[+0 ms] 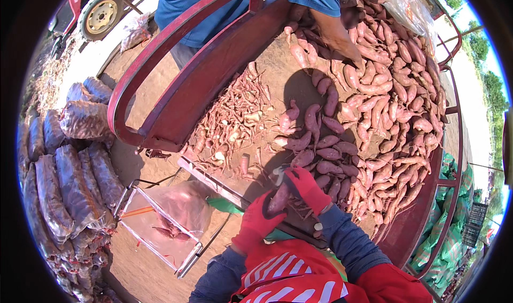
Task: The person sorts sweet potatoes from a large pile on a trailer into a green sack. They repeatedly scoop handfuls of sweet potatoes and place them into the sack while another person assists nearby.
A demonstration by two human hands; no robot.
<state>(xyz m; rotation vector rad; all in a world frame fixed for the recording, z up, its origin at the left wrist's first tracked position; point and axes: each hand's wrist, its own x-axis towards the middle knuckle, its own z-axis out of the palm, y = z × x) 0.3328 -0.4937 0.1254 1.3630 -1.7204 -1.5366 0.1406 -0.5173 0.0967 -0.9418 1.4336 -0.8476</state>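
Observation:
In a red glove, my left hand (259, 222) is closed around a sweet potato (279, 199) at the near edge of the trailer bed. My right hand (308, 186), gloved in red too, is bent at the upper end of that sweet potato. A small pale object (277, 175) lies by its fingertips; blur hides what it is and whether the hand grips it. Just beyond my hands, loose sweet potatoes (328, 154) lie in shadow on the bed. A large heap of sweet potatoes (384, 114) covers the right side.
Thin roots and trimmings (236, 123) are piled left of centre, beside the red metal side panel (208, 74). A clear bag hangs in a metal frame (160, 227) at lower left. Filled sacks (72, 187) are stacked far left. A co-worker's arm (336, 34) reaches into the heap.

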